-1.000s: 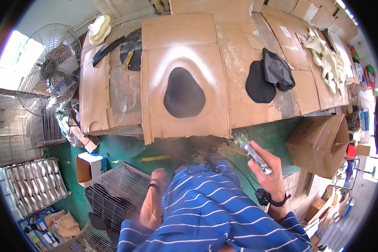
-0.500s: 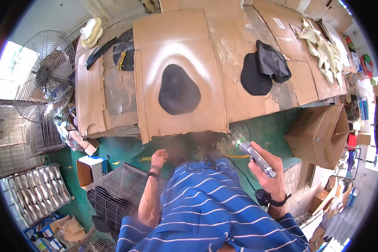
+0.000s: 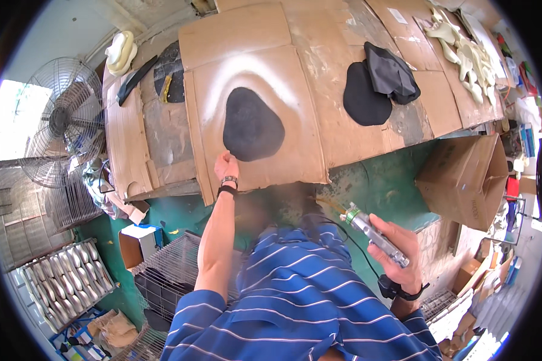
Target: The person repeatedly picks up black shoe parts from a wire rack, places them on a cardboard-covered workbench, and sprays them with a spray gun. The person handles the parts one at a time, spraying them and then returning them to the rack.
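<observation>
A black rounded-triangular pad (image 3: 253,123) lies flat on a cardboard sheet (image 3: 238,30), with a whitish sprayed arc around its far side. At its near-left edge is my left hand (image 3: 226,166), fingers pinched together on the rim. My right hand (image 3: 397,249) is wrapped round a metal spray gun (image 3: 376,236) with a green ring near its nozzle. The spray gun is held off the table's near edge, to the right, pointing up and left.
Another black pad (image 3: 366,93) lies to the right, partly under dark grey fabric (image 3: 391,72). Cream molded pieces (image 3: 461,51) sit at the far right. A cardboard box (image 3: 464,177) stands right, a fan (image 3: 60,120) left, and a wire cage (image 3: 168,274) below left.
My left hand has moved up and forward from beside my body to the pad's near-left edge. The spray gun in my right hand has shifted slightly right and down.
</observation>
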Demonstrator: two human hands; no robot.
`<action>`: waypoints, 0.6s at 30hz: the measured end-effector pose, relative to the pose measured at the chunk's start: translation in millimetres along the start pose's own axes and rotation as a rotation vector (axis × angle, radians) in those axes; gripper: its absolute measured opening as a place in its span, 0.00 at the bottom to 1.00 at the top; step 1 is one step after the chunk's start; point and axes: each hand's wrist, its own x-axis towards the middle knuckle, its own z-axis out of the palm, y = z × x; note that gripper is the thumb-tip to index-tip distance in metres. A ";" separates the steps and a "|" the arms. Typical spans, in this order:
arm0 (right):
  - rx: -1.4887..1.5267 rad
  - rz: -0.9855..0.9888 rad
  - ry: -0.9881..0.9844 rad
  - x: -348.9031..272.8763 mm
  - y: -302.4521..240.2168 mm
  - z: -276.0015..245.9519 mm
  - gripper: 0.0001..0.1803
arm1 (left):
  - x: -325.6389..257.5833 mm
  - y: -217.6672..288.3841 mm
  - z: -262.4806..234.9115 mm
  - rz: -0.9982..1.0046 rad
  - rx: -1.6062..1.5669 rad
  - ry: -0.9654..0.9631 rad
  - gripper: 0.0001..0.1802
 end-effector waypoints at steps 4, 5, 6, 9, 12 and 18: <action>0.019 0.039 0.126 -4.6 8.2 -4.8 0.31 | -23.0 56.2 5.0 -0.016 0.197 0.062 0.19; 0.019 0.044 0.035 -5.1 9.2 -13.7 0.31 | -23.9 56.7 5.1 -0.033 0.226 0.081 0.20; 0.008 0.064 0.057 -7.9 12.4 -16.0 0.31 | -24.5 57.1 4.7 -0.051 0.254 0.100 0.21; 0.022 0.124 0.104 -15.2 19.9 -21.4 0.31 | -29.8 57.6 2.9 -0.026 0.308 0.146 0.23; 0.047 0.145 -0.037 -13.6 22.6 -34.9 0.30 | -28.8 58.9 4.5 0.021 0.336 0.185 0.25; 0.079 0.113 0.153 -2.9 43.4 -31.6 0.30 | -35.3 86.7 -0.4 0.002 0.257 0.255 0.27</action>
